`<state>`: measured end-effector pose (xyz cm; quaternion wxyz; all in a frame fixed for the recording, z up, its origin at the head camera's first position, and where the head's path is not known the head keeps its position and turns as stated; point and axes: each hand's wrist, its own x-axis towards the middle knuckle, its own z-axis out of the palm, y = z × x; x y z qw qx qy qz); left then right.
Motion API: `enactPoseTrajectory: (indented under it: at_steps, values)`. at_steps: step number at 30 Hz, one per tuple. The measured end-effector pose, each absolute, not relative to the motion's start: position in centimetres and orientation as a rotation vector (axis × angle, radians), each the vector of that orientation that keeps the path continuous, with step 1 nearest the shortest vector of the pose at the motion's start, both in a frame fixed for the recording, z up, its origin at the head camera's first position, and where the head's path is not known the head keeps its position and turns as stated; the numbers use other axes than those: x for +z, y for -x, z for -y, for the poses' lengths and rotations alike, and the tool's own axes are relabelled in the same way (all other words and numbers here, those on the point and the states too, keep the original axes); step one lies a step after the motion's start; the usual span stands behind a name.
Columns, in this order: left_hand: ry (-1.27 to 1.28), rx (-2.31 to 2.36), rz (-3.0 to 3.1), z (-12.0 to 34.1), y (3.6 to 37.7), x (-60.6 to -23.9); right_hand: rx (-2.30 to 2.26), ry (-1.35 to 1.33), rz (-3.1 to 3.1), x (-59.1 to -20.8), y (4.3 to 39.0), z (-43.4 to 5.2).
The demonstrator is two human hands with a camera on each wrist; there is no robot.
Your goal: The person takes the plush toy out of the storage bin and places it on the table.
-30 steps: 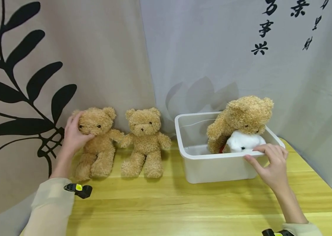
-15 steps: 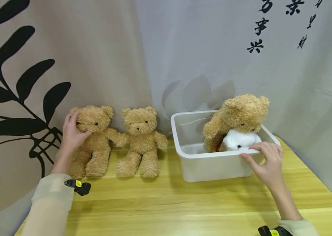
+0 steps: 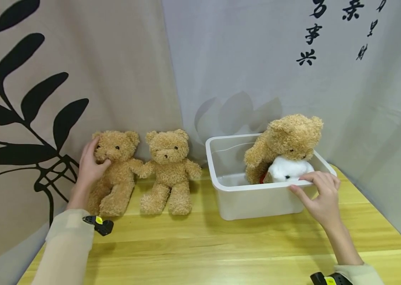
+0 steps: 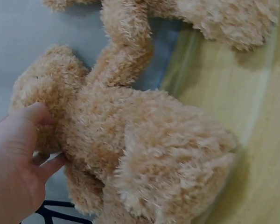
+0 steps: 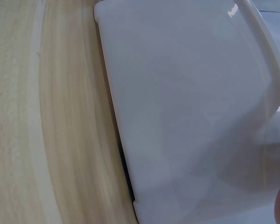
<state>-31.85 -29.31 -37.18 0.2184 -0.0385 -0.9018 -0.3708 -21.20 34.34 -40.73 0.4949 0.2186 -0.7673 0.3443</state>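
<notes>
A person's two forearms in pale beige sleeves reach forward over a light yellow wooden table [image 3: 200, 245], each wrist carrying a small black and yellow camera.

The right hand [image 3: 319, 198] grips the near rim of a white rectangular plastic bin [image 3: 257, 200], fingers curled over the edge and the thumb against the outer wall. Just past those fingers, inside the bin, a small white plush toy [image 3: 287, 169] lies against the near wall, and a larger tan curly-furred teddy bear [image 3: 287, 144] leans over it from behind (its head rises above the bin's rim).

Well to the left, the left hand [image 3: 90, 168] holds the head of a tan curly-furred teddy bear sitting at the far left [image 3: 115, 174], the fingers wrapped round the side of the head and the thumb under the muzzle. In the left wrist view the fingers [image 4: 23, 135] press into the fur. Immediately right of that hand's bear sits a second matching tan teddy bear [image 3: 169, 170], paws touching.

Beyond both hands hang a beige curtain printed with black leaves [image 3: 44, 79] and a grey curtain bearing black calligraphy [image 3: 293, 71].
</notes>
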Motion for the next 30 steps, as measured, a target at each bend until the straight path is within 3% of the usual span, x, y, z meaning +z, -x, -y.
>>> enactPoseTrajectory:
  at_steps: [13,30]
  values:
    - [-0.113,-1.149,2.415,28.0,30.6,-36.7,0.839,-0.528,1.858,-40.6,21.1,-34.3]
    - [0.084,-1.093,2.151,22.7,28.7,-33.2,0.842,-0.539,1.877,-40.8,21.2,-34.6]
